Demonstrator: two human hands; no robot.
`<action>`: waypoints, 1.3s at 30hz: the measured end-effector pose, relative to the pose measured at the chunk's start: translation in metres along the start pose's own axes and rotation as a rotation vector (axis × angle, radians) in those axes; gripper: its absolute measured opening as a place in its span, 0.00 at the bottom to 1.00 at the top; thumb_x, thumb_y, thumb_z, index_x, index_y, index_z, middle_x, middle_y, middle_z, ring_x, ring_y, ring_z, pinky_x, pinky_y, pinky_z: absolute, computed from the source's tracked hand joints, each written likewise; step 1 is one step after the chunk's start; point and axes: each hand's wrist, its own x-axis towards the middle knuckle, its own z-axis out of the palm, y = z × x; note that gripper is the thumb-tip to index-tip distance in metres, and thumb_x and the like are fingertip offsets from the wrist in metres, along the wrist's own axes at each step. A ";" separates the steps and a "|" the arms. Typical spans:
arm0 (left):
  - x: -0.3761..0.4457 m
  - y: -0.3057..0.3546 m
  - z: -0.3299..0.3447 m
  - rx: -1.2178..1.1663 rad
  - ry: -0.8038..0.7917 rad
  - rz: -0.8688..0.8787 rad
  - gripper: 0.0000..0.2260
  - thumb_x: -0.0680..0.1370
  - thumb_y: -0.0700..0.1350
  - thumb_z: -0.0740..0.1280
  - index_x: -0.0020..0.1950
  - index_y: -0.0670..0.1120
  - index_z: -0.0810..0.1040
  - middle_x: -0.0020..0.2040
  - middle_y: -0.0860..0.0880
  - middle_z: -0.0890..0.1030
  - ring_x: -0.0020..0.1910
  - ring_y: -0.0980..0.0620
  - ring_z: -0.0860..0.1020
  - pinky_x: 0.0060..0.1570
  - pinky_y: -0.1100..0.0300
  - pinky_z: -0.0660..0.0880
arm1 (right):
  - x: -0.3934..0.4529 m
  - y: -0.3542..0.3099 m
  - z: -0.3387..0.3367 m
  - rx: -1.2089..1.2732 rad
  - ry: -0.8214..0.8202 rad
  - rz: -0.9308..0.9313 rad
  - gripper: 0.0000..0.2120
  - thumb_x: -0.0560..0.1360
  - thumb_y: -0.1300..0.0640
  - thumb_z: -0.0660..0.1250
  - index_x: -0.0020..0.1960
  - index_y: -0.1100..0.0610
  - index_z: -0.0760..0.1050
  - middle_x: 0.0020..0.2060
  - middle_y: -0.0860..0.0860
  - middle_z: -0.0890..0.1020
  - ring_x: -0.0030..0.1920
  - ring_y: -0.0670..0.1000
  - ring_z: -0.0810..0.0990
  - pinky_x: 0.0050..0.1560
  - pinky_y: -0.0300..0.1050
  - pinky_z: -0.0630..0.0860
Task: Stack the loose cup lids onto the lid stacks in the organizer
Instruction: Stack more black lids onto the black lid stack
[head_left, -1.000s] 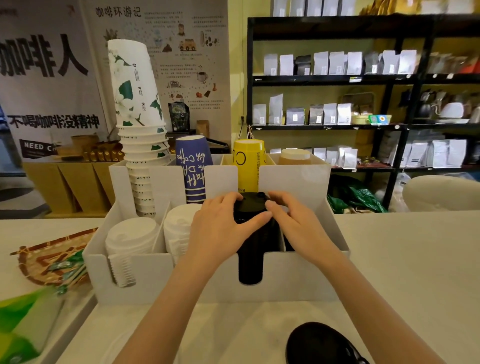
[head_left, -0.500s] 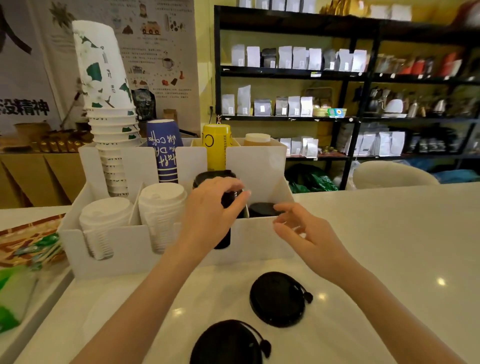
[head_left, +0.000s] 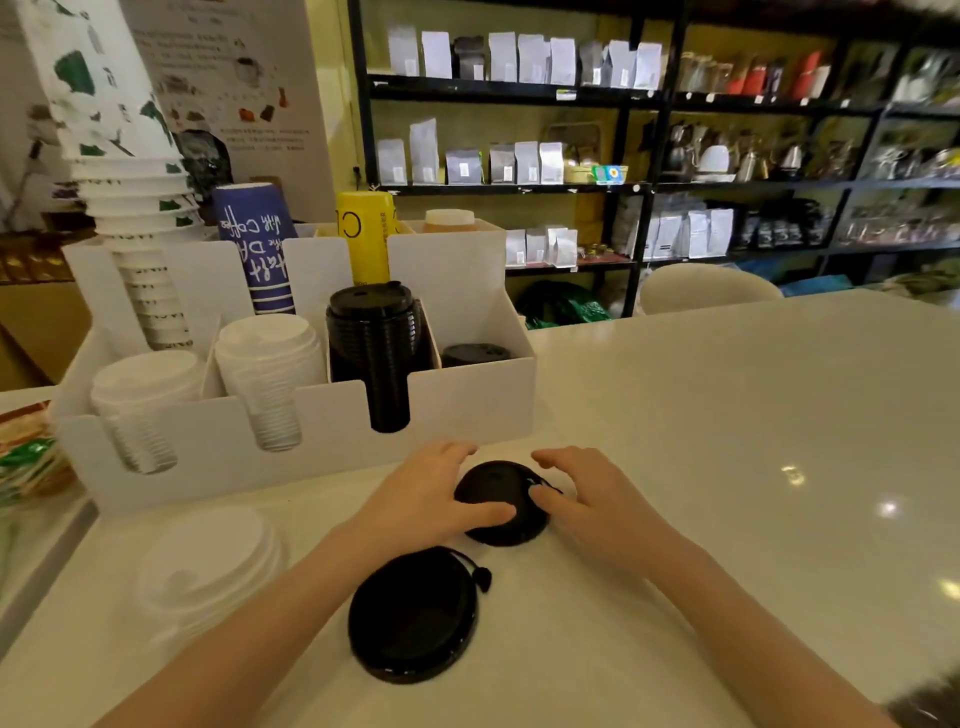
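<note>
A white organizer (head_left: 467, 410) stands on the counter with two white lid stacks (head_left: 145, 395) (head_left: 267, 364), a tall black lid stack (head_left: 376, 338) and a short black lid stack (head_left: 475, 354). In front of it a loose black lid (head_left: 496, 499) lies on the counter. My left hand (head_left: 431, 493) and my right hand (head_left: 587, 493) touch its two sides, fingers curled on its rim. A second loose black lid (head_left: 413, 613) lies nearer to me. A loose white lid (head_left: 208, 561) rests at the left.
Paper cup stacks (head_left: 130, 208) and a blue cup (head_left: 254, 249) stand at the organizer's back. A tray of packets (head_left: 26, 457) sits at the left edge. Dark shelves (head_left: 649, 182) and a white chair (head_left: 706, 288) lie beyond the counter.
Both hands left the tall black lid stack in the organizer and came down toward me onto the nearer loose black lid. The camera tilted down.
</note>
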 end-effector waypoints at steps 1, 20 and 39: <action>0.000 -0.001 0.002 0.005 -0.022 -0.007 0.36 0.66 0.63 0.67 0.69 0.50 0.61 0.69 0.50 0.67 0.66 0.51 0.65 0.63 0.56 0.64 | -0.002 0.000 0.001 -0.012 -0.006 0.007 0.20 0.75 0.49 0.59 0.66 0.50 0.66 0.63 0.49 0.73 0.62 0.47 0.68 0.57 0.38 0.62; -0.004 0.006 -0.010 -0.095 0.084 0.080 0.29 0.60 0.61 0.73 0.57 0.52 0.73 0.52 0.52 0.78 0.51 0.54 0.73 0.49 0.60 0.73 | -0.002 -0.016 -0.008 0.256 0.086 0.016 0.12 0.74 0.56 0.62 0.56 0.50 0.76 0.47 0.42 0.78 0.49 0.41 0.75 0.47 0.28 0.68; 0.012 0.003 -0.109 -0.256 0.686 0.128 0.36 0.61 0.54 0.75 0.65 0.48 0.68 0.58 0.51 0.75 0.55 0.56 0.70 0.50 0.68 0.68 | 0.096 -0.096 -0.047 0.487 0.243 -0.281 0.15 0.74 0.55 0.62 0.59 0.55 0.75 0.50 0.48 0.81 0.50 0.41 0.77 0.44 0.27 0.74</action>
